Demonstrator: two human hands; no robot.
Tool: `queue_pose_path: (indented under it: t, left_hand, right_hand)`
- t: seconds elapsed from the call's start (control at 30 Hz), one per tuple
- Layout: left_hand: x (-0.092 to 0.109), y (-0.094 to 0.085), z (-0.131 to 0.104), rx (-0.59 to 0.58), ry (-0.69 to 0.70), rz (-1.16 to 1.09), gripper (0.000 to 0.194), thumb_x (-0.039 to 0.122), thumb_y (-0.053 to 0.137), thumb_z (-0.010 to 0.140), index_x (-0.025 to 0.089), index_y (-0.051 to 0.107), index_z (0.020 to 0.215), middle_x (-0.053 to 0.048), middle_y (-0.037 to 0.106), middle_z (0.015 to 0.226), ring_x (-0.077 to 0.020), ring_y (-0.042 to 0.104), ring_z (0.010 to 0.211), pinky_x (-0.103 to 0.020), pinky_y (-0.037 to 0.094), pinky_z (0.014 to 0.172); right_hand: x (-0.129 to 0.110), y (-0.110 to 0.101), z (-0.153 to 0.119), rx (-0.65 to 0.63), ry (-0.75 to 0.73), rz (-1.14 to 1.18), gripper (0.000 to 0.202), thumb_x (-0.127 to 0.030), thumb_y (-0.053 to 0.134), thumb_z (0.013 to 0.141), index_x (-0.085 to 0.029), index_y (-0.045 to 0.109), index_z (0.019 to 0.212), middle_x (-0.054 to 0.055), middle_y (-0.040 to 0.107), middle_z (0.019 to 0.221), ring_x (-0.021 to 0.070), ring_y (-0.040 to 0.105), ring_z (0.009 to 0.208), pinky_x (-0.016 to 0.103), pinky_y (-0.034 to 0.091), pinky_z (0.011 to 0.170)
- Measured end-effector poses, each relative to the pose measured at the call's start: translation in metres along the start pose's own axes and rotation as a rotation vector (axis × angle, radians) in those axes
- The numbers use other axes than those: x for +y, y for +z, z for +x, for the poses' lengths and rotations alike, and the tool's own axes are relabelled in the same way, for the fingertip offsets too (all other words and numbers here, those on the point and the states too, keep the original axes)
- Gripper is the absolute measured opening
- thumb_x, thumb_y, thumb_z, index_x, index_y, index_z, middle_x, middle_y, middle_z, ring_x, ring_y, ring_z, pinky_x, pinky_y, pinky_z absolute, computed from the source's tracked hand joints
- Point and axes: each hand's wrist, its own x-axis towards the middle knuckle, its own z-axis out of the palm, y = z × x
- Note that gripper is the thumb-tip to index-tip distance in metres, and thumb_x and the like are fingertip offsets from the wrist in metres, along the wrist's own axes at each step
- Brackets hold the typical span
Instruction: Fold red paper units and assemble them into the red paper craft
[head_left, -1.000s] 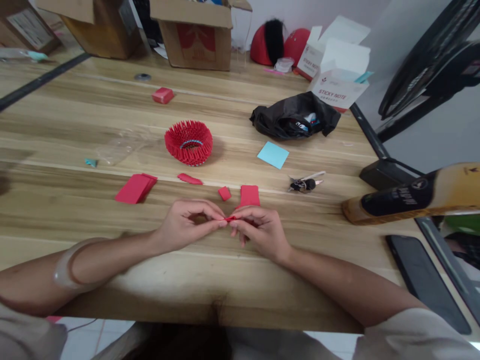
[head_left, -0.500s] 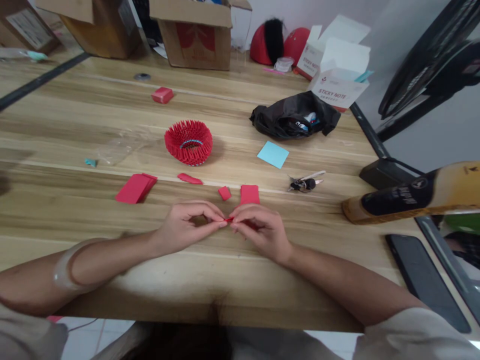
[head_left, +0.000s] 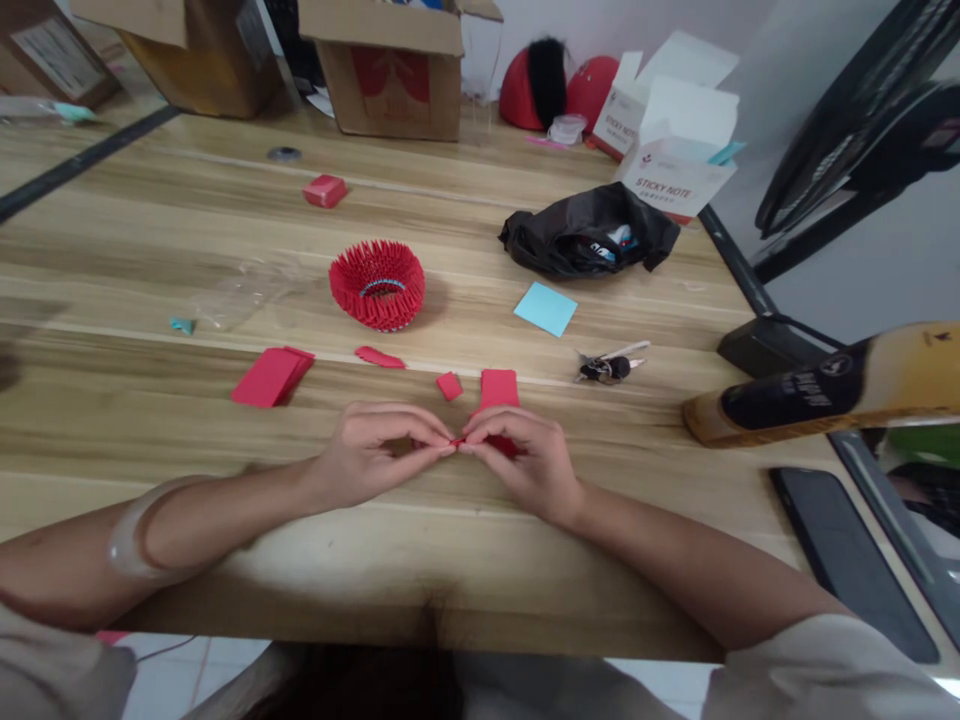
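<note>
Between the fingertips of both hands is a small folded red paper piece (head_left: 457, 441). My left hand (head_left: 382, 450) pinches its left end, and my right hand (head_left: 521, 455) pinches the right end. Just beyond my fingers lie a small red paper piece (head_left: 449, 386) and a stack of red paper (head_left: 499, 388), partly hidden by my right hand. A stack of red sheets (head_left: 271, 377) is at the left, with a narrow red strip of pieces (head_left: 380, 357) beside it. Farther back stands a round red folded-paper basket (head_left: 377, 285) with a light blue ring inside.
A blue paper square (head_left: 546, 309), keys (head_left: 611, 366) and a black bag (head_left: 589, 232) lie to the right. A bottle (head_left: 795, 395) and a phone (head_left: 851, 555) are at the right edge. Cardboard boxes (head_left: 397, 90) and a red packet (head_left: 325, 191) are farther back.
Both hands keep their pinch on the small red piece; the fingertips have shifted only very slightly. Nothing else on the table has visibly moved.
</note>
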Motion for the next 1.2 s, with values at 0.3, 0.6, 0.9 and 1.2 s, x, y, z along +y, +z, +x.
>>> queue_pose_path:
  t: [0.3, 0.6, 0.9, 1.2]
  left_hand:
    - [-0.001, -0.001, 0.004, 0.036, 0.153, -0.043, 0.005, 0.01, 0.067, 0.076, 0.015, 0.066, 0.077, -0.004, 0.072, 0.077, -0.0117, 0.068, 0.067, -0.018, 0.055, 0.061]
    - [0.001, -0.001, 0.003, 0.029, 0.109, -0.066, 0.006, 0.009, 0.066, 0.076, 0.014, 0.066, 0.077, -0.004, 0.072, 0.078, -0.0119, 0.068, 0.069, -0.018, 0.055, 0.063]
    - [-0.004, -0.001, 0.001, -0.085, -0.063, -0.255, 0.011, 0.018, 0.062, 0.08, 0.013, 0.064, 0.09, -0.007, 0.069, 0.087, -0.015, 0.067, 0.075, -0.023, 0.056, 0.064]
    - [-0.004, 0.001, 0.001, -0.024, -0.092, -0.121, 0.011, 0.01, 0.058, 0.078, 0.015, 0.067, 0.083, -0.002, 0.069, 0.07, -0.0098, 0.063, 0.058, -0.016, 0.05, 0.052]
  right_hand:
    - [0.007, -0.002, 0.002, -0.026, 0.029, 0.175, 0.002, -0.02, 0.067, 0.077, -0.018, 0.068, 0.077, 0.007, 0.07, 0.085, 0.0152, 0.065, 0.081, 0.028, 0.052, 0.073]
    - [0.007, -0.002, 0.004, -0.054, 0.042, 0.232, 0.003, -0.018, 0.068, 0.077, -0.018, 0.067, 0.079, 0.006, 0.068, 0.084, 0.0144, 0.064, 0.08, 0.028, 0.051, 0.073]
    - [0.011, -0.001, 0.002, -0.062, 0.112, 0.311, 0.007, -0.02, 0.067, 0.077, -0.02, 0.069, 0.084, 0.004, 0.069, 0.084, 0.0143, 0.064, 0.078, 0.027, 0.051, 0.072]
    - [0.011, -0.002, 0.004, -0.112, 0.08, 0.312, 0.007, -0.022, 0.068, 0.077, -0.02, 0.073, 0.083, 0.005, 0.07, 0.083, 0.015, 0.064, 0.078, 0.027, 0.051, 0.071]
